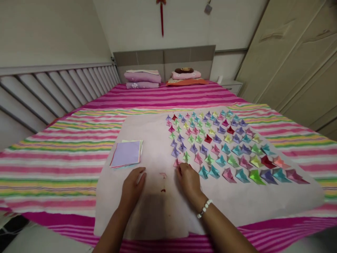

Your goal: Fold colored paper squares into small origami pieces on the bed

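Note:
My right hand [189,179], with a white bead bracelet [204,208] on its wrist, has its fingertips closed on a small pink folded paper boat [176,162]. The boat is at the near left corner of rows of many-coloured paper boats [232,161]; the hand partly hides it. Left of the bare middle strip, my left hand [133,184] holds nothing, with thumb and fingers curved and apart. Just beyond it lies a stack of square paper sheets [126,153], lilac on top.
A pale sheet [147,130] with small red marks lies under everything on a striped bed cover [65,147]. Folded bedding [142,77] sits by the headboard [150,59]. A slatted rail [65,88] runs along the left; a wardrobe [295,52] stands right.

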Demonstrator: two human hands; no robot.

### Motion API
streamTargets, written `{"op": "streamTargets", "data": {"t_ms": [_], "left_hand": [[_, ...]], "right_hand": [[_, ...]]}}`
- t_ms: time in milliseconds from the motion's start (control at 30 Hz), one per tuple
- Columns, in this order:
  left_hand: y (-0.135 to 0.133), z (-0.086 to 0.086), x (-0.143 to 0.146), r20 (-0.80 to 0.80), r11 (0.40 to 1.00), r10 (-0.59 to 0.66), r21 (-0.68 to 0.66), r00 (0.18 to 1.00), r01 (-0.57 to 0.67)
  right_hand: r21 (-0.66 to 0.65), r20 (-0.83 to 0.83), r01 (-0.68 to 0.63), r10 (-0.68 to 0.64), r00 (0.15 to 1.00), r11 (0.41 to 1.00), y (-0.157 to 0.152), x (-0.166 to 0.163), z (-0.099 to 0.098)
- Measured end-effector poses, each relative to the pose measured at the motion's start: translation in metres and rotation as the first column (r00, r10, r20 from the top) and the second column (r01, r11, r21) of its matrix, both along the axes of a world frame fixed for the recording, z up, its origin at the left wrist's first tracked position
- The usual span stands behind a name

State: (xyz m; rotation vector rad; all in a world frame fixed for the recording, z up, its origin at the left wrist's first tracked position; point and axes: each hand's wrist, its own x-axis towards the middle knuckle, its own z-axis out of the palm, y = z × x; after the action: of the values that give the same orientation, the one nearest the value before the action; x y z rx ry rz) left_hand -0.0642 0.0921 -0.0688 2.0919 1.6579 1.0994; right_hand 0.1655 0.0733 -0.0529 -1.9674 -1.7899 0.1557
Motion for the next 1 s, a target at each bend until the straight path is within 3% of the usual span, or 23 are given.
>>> {"op": "streamTargets", "data": {"t_ms": [67,167,267,400,667,1000], "left_hand": [[0.010,0.004,-0.017,-0.024,0.996,0.050,0.068,0.998,-0.049],[0.033,0.009,-0.041,-0.112,0.987,0.021,0.159,0.993,-0.003],[0.055,0.010,-0.060,-0.194,0.988,-0.029,0.143,0.980,0.057],[0.074,0.004,-0.073,-0.234,0.995,-0.066,0.057,0.970,0.082],[0.082,-0.016,-0.076,-0.054,0.992,-0.095,-0.086,0.994,0.090],[0.076,-0.015,-0.080,0.139,0.972,-0.052,-0.219,0.989,0.082]], "right_hand": [[0.040,0.016,-0.003,0.003,1.000,0.999,-0.003,0.000,0.002],[0.158,0.030,-0.047,0.043,0.999,0.986,-0.010,-0.004,0.002],[0.246,0.036,-0.176,0.173,0.984,0.953,-0.018,-0.015,-0.005],[0.255,0.004,-0.356,0.367,0.930,0.899,-0.020,-0.034,-0.018],[0.224,-0.086,-0.544,0.573,0.815,0.808,0.024,-0.068,-0.006],[0.112,-0.136,-0.554,0.565,0.814,0.825,0.061,-0.102,-0.019]]}}
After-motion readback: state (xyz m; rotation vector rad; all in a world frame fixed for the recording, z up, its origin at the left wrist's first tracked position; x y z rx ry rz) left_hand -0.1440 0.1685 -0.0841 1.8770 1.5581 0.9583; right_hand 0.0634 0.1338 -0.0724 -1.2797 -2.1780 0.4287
